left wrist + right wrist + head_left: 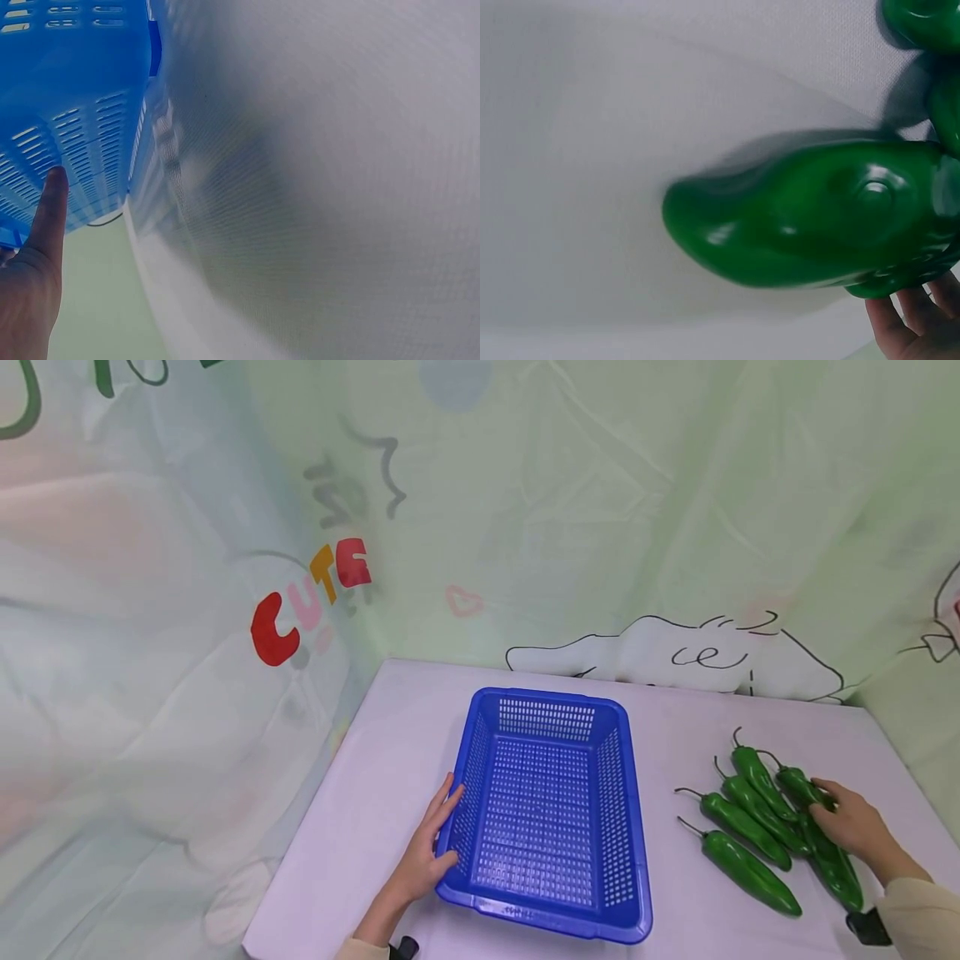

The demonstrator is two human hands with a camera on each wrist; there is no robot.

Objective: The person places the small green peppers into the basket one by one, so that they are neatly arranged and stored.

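Note:
A blue plastic basket [540, 925] with slotted walls stands at the middle of the table, nothing inside it. Against its left side rests my left hand [423, 856], fingers extended along the rim; in the left wrist view one straight digit of that hand [37, 262] touches the slotted wall. On the right lie several long green chili peppers [750, 874] with thin curved stems. My right hand [855, 827] reaches over the rightmost ones and pinches a pepper [797, 785] there. The right wrist view has its fingertips [885, 319] at a pepper, partly hidden behind a nearer pepper [802, 217].
The white table [360, 768] ends at a pale green printed curtain [600, 527] behind, and another printed curtain [150, 693] hangs along the left. White tabletop shows between the basket and the peppers.

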